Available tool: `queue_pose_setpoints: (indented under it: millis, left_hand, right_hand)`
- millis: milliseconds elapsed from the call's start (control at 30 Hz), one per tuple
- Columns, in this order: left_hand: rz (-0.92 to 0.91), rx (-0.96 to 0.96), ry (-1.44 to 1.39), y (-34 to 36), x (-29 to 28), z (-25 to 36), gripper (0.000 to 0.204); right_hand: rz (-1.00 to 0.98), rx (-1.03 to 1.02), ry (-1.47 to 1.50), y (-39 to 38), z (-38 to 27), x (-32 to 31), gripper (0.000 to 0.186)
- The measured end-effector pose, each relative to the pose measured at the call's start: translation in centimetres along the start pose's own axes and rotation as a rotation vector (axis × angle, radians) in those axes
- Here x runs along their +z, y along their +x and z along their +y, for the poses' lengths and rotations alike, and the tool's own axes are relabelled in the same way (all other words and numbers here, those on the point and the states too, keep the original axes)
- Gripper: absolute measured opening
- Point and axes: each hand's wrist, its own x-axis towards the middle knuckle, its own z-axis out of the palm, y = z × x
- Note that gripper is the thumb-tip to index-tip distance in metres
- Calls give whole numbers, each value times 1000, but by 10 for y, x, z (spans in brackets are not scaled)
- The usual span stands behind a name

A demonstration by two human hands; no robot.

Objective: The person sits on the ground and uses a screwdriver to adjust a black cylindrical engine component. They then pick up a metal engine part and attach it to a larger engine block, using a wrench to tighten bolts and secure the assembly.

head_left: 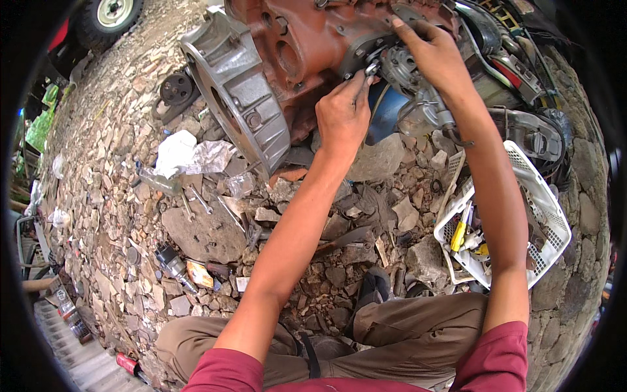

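Observation:
A rust-red engine block (307,32) lies at the top, with a ribbed grey metal bell housing (245,98) on its left end. My left hand (343,111) is closed in a pinch around a small wrench (371,68), whose shiny end is at the bolts beside a dark round flange. Next to it sits a grey metal pump-like part (400,68) with a clear bowl (415,119) below. My right hand (434,55) reaches over this part, its visible fingers stretched apart against the engine; the farther fingers are partly hidden.
Rubble covers the ground. A white plastic basket (558,228) with a yellow-handled screwdriver (459,235) stands right. Wrenches (201,199) lie on a flat stone (202,235), near a power-tool-like object (173,264). A black pulley (176,89) and white plastic (175,151) lie left.

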Motion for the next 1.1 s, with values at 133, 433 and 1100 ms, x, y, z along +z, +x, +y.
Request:
queue_pose_setpoints:
  millis: [133,433,1100]
  left_hand:
    - [-41,134,186,8,-4,5,16]
    - [-497,191,709,61,-34,54,18]
    - [-519,110,359,62,-45,31,22]
  right_hand:
    - [2,27,-124,1,4,1,56]
    - [49,-7,-159,1,2,3,59]
    - [40,-26,-69,-8,-2,-2,52]
